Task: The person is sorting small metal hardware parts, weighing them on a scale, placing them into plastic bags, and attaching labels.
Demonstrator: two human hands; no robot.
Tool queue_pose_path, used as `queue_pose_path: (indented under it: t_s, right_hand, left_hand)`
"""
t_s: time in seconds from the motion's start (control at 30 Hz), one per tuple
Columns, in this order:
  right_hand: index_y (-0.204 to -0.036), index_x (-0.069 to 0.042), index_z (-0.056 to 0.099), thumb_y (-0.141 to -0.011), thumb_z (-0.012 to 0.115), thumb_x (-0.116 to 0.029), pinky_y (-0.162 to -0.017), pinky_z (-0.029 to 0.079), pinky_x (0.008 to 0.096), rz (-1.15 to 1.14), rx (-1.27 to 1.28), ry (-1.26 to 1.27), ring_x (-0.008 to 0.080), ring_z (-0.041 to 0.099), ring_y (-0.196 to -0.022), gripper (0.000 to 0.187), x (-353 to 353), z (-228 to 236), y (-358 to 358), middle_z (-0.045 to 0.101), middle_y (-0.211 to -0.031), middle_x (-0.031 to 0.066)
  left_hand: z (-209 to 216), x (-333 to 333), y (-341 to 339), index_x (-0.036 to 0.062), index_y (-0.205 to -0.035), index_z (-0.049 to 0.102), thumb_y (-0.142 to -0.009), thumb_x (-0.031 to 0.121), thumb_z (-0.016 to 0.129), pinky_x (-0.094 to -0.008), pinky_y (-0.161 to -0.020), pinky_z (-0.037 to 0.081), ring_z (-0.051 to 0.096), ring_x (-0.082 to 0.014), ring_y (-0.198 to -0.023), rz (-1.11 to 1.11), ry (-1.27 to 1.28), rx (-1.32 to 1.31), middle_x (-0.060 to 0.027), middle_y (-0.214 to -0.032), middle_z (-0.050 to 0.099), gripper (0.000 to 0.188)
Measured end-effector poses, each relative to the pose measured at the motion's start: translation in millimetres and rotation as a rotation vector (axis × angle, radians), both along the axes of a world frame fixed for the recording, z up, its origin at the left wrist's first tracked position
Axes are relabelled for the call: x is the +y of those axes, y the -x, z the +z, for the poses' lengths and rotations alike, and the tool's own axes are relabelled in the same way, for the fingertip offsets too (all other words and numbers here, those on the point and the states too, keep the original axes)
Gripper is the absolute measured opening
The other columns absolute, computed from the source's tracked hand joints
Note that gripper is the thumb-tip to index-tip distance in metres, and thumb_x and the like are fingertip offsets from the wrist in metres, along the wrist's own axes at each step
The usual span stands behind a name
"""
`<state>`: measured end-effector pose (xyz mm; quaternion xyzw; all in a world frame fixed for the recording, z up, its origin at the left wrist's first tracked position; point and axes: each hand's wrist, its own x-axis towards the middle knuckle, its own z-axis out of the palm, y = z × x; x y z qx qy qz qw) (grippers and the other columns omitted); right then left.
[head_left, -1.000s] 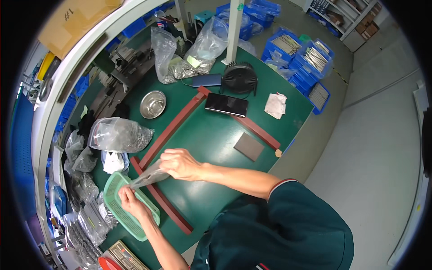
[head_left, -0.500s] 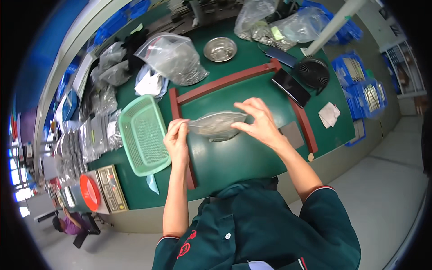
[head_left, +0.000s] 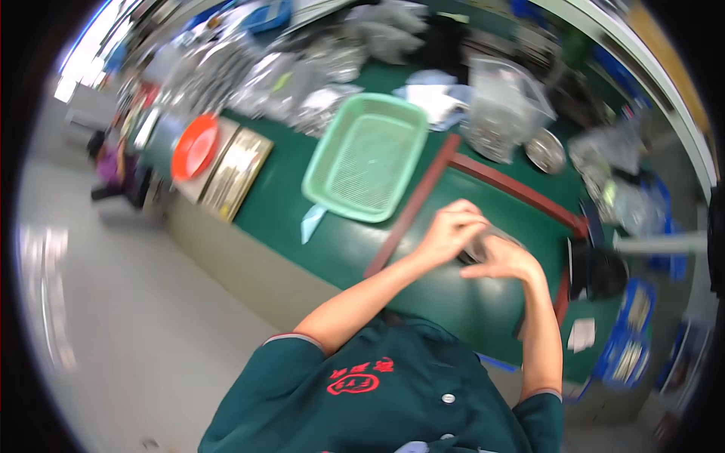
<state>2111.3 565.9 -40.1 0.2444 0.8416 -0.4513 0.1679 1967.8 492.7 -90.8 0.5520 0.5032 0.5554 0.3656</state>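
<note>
Both my hands are close together over the green tabletop [head_left: 442, 298], inside the reddish-brown frame. Between them is a small clear plastic bag [head_left: 477, 248], mostly hidden by my fingers and blurred. My left hand [head_left: 453, 232] is closed, fingertips pinched at the bag's upper left. Curved round the bag's right side is my right hand [head_left: 512, 258], its thumb stretched out below and its fingers behind the bag. How firmly the right hand grips cannot be made out.
The reddish-brown frame [head_left: 414, 208] lies on the table. Left of it stands a green mesh basket [head_left: 317, 177], then a scale [head_left: 238, 175] with a red bowl [head_left: 198, 147]. Filled plastic bags [head_left: 498, 113] and a metal bowl [head_left: 545, 151] sit farther back. A person [head_left: 113, 166] is at far left.
My view has swung left, so the table appears farther right and tilted. My hands have come closer together, and the bag, earlier stretched wide between them, is now bunched up.
</note>
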Motion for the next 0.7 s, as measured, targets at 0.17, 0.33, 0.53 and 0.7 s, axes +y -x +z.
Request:
queue_pose_path:
  t_s: [0.17, 0.33, 0.53, 0.7]
  right_hand:
    - [-0.123, 0.007, 0.044, -0.065, 0.072, -0.013, -0.093, 0.040, 0.0352, -0.197, 0.176, -0.158, 0.0275, 0.054, -0.107, 0.068, -35, 16, -15, 0.057, -0.112, 0.0210]
    - [-0.119, 0.002, 0.052, -0.079, 0.061, 0.000, -0.086, 0.044, 0.0300, -0.931, 0.575, -0.211, 0.0176, 0.057, -0.096, 0.041, -74, 43, -66, 0.062, -0.104, 0.0131]
    - [-0.106, 0.000, 0.060, -0.084, 0.061, -0.006, -0.058, 0.044, 0.0167, -1.587, 0.625, -0.253, 0.0052, 0.055, -0.065, 0.023, -132, 2, -148, 0.063, -0.078, 0.0037]
    - [-0.095, 0.001, 0.063, -0.084, 0.061, -0.007, -0.054, 0.040, 0.0177, -1.699, 0.661, -0.093, 0.0059, 0.051, -0.060, 0.014, -169, -12, -135, 0.060, -0.071, 0.0029]
  left_hand:
    - [-4, -12, -1, 0.0005, -0.089, 0.066, -0.080, 0.009, 0.060, -0.0294, -0.066, 0.047, 0.057, -0.0173, -0.077, 0.055, -0.044, -0.133, -0.0088, -0.086, 0.057, 0.015]
    - [11, -41, 15, 0.0050, -0.119, 0.050, -0.080, 0.006, 0.059, -0.0266, -0.065, 0.047, 0.054, -0.0130, -0.077, 0.178, 0.020, -0.184, -0.0076, -0.109, 0.046, 0.040]
    - [-17, -111, 83, 0.0022, -0.115, 0.051, -0.082, 0.003, 0.053, -0.0270, -0.069, 0.046, 0.054, -0.0143, -0.077, 0.685, 0.016, 0.037, -0.0089, -0.099, 0.055, 0.033]
    - [-81, -167, 184, 0.0019, -0.108, 0.054, -0.074, 0.004, 0.059, -0.0389, -0.080, 0.043, 0.050, -0.0303, -0.096, 0.936, 0.265, 0.835, -0.0144, -0.108, 0.051, 0.035]
